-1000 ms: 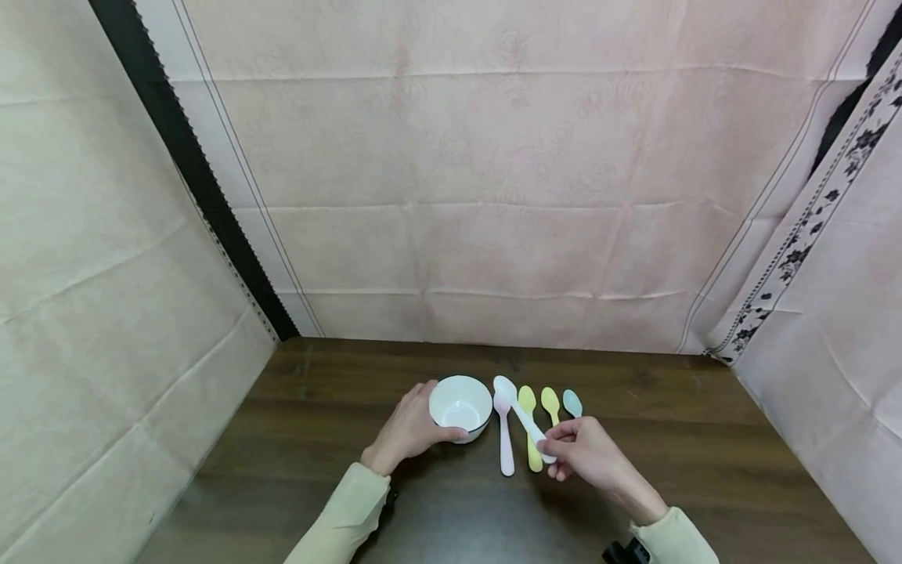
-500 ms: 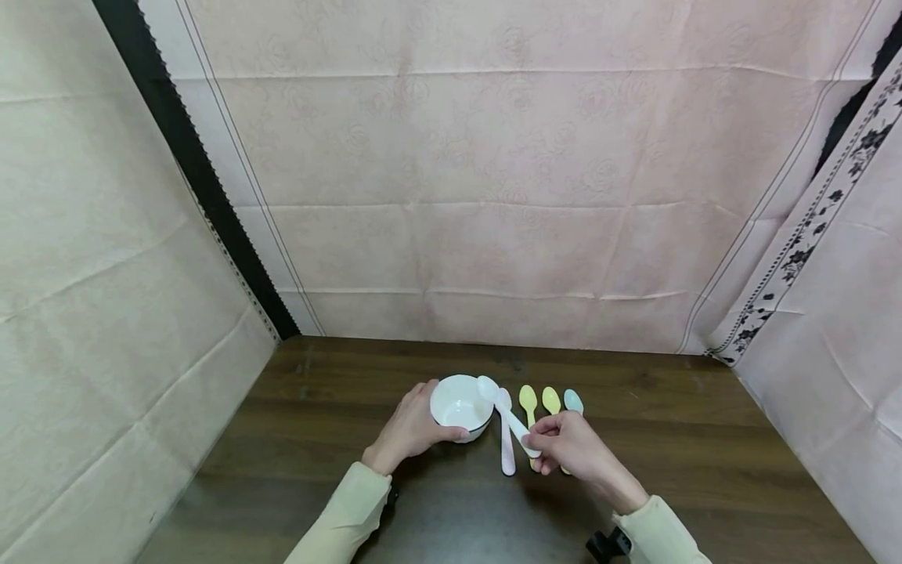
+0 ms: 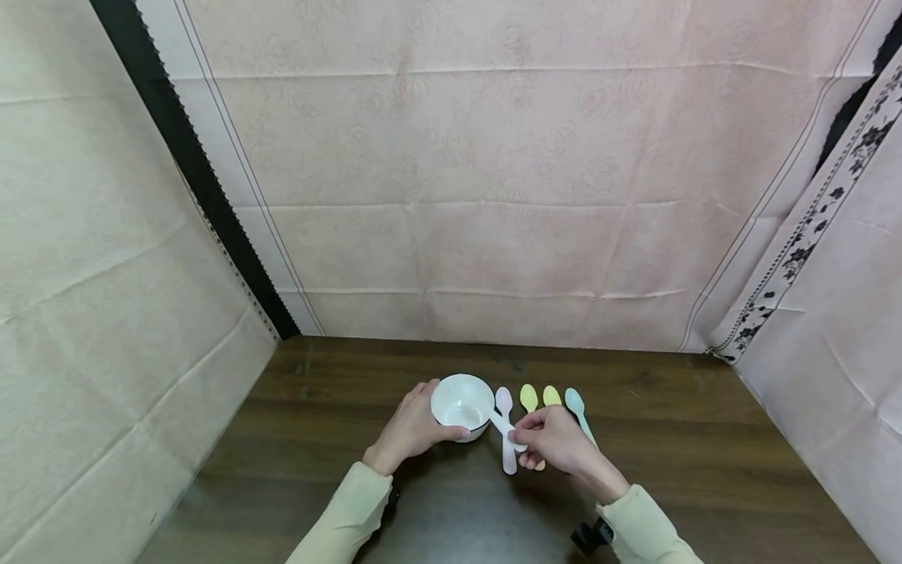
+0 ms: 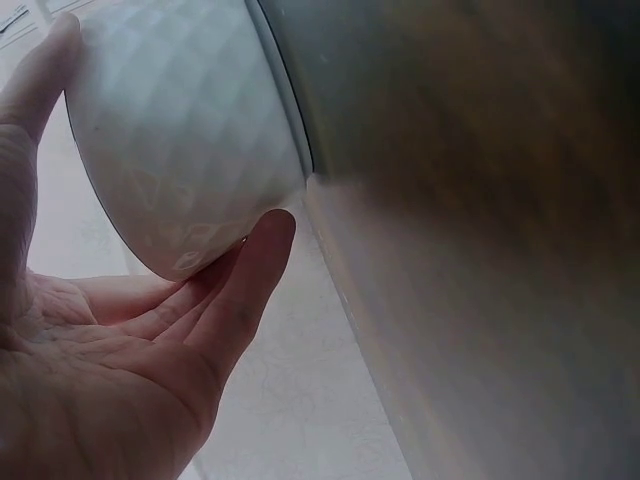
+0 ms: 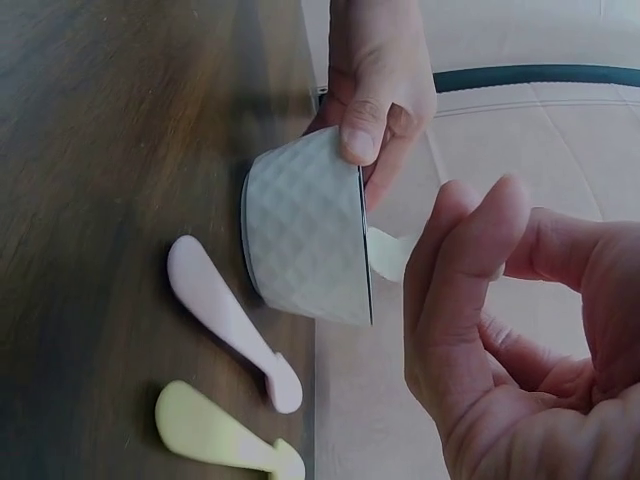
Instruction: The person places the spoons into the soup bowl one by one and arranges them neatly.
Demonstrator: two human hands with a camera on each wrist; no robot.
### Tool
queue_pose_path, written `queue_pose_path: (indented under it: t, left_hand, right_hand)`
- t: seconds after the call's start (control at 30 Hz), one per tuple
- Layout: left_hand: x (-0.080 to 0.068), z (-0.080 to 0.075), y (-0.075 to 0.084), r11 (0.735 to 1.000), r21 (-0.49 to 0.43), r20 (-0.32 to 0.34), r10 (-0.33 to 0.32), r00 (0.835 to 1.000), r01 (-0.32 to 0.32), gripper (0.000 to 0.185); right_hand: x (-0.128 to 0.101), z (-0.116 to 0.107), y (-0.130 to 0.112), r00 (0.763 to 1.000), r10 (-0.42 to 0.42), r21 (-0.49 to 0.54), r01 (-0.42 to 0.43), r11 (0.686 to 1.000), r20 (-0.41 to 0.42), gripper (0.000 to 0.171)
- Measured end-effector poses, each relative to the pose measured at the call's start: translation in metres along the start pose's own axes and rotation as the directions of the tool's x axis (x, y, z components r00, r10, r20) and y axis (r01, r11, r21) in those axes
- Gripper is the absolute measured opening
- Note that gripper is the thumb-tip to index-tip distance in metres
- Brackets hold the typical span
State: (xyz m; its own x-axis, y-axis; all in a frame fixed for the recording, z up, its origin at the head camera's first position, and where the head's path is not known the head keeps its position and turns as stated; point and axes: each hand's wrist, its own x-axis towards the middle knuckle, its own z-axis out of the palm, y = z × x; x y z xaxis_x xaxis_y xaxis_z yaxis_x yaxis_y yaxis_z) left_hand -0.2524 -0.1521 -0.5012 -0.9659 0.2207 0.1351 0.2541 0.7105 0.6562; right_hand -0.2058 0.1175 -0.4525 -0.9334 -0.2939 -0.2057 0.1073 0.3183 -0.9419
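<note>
My left hand (image 3: 411, 424) grips a white bowl (image 5: 305, 225) with a dimpled outside and a dark rim line, thumb and fingers spread around its side. The bowl stands upright on the table. Between thumb and fingertips, my right hand (image 3: 561, 443) pinches the handle of a white spoon (image 3: 502, 423). That spoon slants over the bowl's right rim, its head down inside the bowl and mostly out of sight. A pale pink spoon (image 3: 503, 401) lies right beside the bowl, under the white spoon's handle in the head view.
Right of the pink spoon lie two yellow spoons, the nearer yellow spoon (image 3: 528, 398) and a farther yellow spoon (image 3: 552, 395), then a light blue spoon (image 3: 575, 403). My right hand partly covers them. The wooden table (image 3: 338, 392) ends at a pale cloth backdrop (image 3: 493, 235).
My right hand has moved left with the white spoon, bringing its head from above the pink spoon into the bowl. The left hand and bowl have stayed nearly still.
</note>
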Motion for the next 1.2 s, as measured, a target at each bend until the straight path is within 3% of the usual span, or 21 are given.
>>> queue_pose_path:
  t: [0.33,0.77,1.0,1.2]
  left_hand:
    - [0.0,0.001,0.0,1.0,0.001,-0.007,0.012,1.0,-0.012,0.096]
    - [0.0,-0.001,0.0,1.0,0.003,-0.005,0.021,1.0,-0.021,0.1]
    - [0.0,-0.001,0.0,1.0,0.008,-0.006,0.018,1.0,-0.018,0.1]
    - [-0.001,-0.001,0.002,0.999,0.014,-0.012,0.043,0.999,-0.042,0.098]
  right_hand:
    - [0.007,0.014,-0.004,1.0,-0.007,0.028,0.007,1.0,-0.005,0.023]
    - [0.016,0.031,-0.005,0.992,0.063,-0.006,-0.064,0.998,-0.114,0.01]
    - [0.017,0.04,-0.01,0.992,0.017,-0.019,-0.02,1.0,-0.129,0.011]
    - [0.02,0.045,-0.013,0.992,0.028,-0.03,-0.032,0.999,-0.122,0.008]
